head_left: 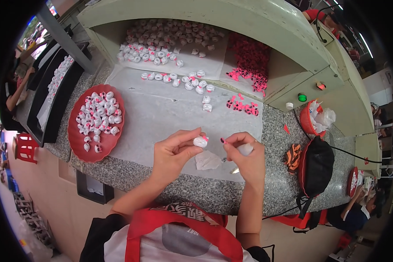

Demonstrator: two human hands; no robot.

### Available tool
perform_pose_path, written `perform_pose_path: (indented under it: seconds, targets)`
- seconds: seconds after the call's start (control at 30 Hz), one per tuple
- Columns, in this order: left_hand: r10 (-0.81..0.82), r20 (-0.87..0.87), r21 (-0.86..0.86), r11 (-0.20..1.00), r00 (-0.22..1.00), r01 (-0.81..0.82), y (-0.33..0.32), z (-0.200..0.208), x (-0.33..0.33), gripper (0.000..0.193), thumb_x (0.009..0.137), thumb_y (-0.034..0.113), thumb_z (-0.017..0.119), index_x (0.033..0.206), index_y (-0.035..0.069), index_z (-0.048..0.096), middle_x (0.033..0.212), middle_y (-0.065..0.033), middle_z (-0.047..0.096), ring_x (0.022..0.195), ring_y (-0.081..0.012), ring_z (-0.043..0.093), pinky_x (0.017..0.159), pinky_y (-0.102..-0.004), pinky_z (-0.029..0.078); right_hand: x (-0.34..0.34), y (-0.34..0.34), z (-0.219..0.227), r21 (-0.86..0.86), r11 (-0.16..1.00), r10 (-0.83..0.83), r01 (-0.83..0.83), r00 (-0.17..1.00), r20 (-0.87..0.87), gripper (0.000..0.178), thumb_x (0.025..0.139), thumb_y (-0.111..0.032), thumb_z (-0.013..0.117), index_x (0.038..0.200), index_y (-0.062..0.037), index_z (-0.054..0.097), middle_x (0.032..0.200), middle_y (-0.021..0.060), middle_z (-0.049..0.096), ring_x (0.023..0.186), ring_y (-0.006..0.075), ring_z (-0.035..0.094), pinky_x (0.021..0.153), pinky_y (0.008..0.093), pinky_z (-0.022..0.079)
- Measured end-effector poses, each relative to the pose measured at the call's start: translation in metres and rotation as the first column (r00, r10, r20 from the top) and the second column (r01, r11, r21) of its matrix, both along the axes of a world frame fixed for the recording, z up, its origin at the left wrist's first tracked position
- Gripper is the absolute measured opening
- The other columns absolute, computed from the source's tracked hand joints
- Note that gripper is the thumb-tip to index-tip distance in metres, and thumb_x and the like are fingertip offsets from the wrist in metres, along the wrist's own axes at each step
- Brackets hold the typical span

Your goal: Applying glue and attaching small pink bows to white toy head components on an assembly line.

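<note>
My left hand [172, 153] pinches a small white round piece [200, 141] with a pink bit at its side. Close by on the right, my right hand [252, 162] holds a tiny pink-and-black piece [223, 140] at its fingertips, apart from the white one. Something whitish and translucent [245, 149] is tucked in that palm; its kind is unclear. Between the hands, a crumpled white cloth or tissue [208, 160] lies on the sheet [148, 113]. Beyond them stand rows of white round pieces [206, 107] and a group of pink-and-black pieces [242, 106].
A red scalloped tray [74, 139] of finished-looking white pieces sits left, beside black trays [48, 126]. A pale green metal hood [196, 11] covers heaps of parts. To the right are a red basket [308, 120], an orange-black cloth [293, 157] and a black bag [317, 168]. Other people work nearby.
</note>
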State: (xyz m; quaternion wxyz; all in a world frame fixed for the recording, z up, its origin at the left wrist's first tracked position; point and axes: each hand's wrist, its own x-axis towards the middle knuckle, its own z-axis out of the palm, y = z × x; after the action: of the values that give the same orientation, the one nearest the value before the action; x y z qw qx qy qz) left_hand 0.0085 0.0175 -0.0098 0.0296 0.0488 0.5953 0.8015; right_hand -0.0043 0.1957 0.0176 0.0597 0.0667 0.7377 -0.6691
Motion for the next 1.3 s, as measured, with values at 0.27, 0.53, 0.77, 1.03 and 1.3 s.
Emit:
perform_pose_path:
  seconds: [0.27,0.53,0.77,1.03,1.3]
  targets:
    - [0.051,-0.189,-0.088,0.994,0.981,-0.068,0.004,0.004,0.004,0.031,0.074,-0.015,0.053,0.103,-0.006,0.052,0.107,-0.017,0.05,0.098,-0.0219,0.054,0.083,-0.0297,0.048,0.018,-0.032,0.023,-0.031,1.0,-0.006,0.002,0.993,-0.117,0.008,0.073,-0.002,0.066,0.078,0.0005,0.061,0.07,0.0024,0.06,0.063,0.0048,0.052,0.056,0.0183,0.041]
    - [-0.035,-0.162,-0.076,0.997,0.986,0.023,0.003,0.009,0.007,0.032,0.072,-0.015,0.054,0.102,-0.004,0.054,0.112,-0.0179,0.048,0.099,-0.0226,0.053,0.084,-0.0306,0.048,0.021,-0.03,0.014,-0.06,0.997,-0.049,0.046,0.998,-0.049,0.014,0.067,0.0,0.07,0.075,0.0008,0.059,0.069,0.0037,0.058,0.06,0.0059,0.051,0.054,0.0172,0.041]
    - [-0.193,-0.016,0.17,0.966,0.981,0.193,-0.008,0.006,0.001,0.033,0.072,-0.011,0.058,0.104,-0.003,0.054,0.109,-0.0188,0.053,0.097,-0.0224,0.055,0.085,-0.0321,0.046,0.022,-0.032,0.014,-0.085,0.996,-0.01,0.002,0.995,-0.095,0.018,0.066,0.003,0.069,0.081,-0.0004,0.06,0.072,0.0021,0.057,0.065,0.006,0.051,0.058,0.0186,0.041]
    - [-0.117,-0.036,0.17,0.978,0.992,0.122,0.003,0.008,0.005,0.029,0.074,-0.009,0.057,0.102,-0.003,0.057,0.103,-0.017,0.056,0.093,-0.0209,0.056,0.082,-0.0302,0.046,0.024,-0.025,0.003,-0.061,0.998,0.014,-0.031,0.965,-0.263,0.018,0.068,0.003,0.067,0.084,-0.0008,0.062,0.072,0.0023,0.055,0.065,0.0068,0.052,0.056,0.0195,0.041]
    - [-0.13,0.165,0.238,0.967,0.978,0.089,0.0,-0.004,0.001,0.027,0.076,-0.004,0.058,0.102,-0.003,0.057,0.099,-0.0145,0.059,0.092,-0.0187,0.057,0.08,-0.0298,0.047,0.017,-0.027,-0.007,0.026,0.999,0.052,-0.046,0.951,-0.305,0.02,0.065,0.007,0.067,0.085,0.0014,0.063,0.078,0.0058,0.056,0.069,0.0098,0.052,0.062,0.0209,0.041]
